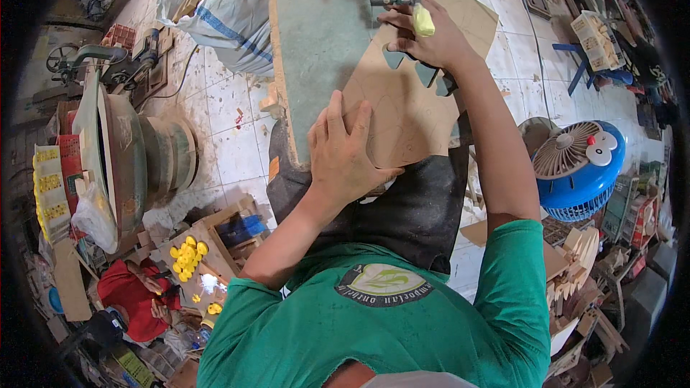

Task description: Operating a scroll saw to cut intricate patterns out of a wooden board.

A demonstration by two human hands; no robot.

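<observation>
On green saw table (316,36), plywood panel (402,100) under spread left fingers (338,126), right fingers (406,32) pressed flat

Small woodworking workshop, cluttered. Green-topped saw table (316,36) with thin board (410,100) part-cut into curved shapes. Offcuts and wood scraps (575,259) heaped at right; sawdust on tiled floor (230,136). Belt-driven machine (118,147) at left, stuffed sack (223,7) beyond it. Blue floor fan (578,165) nearby.
</observation>
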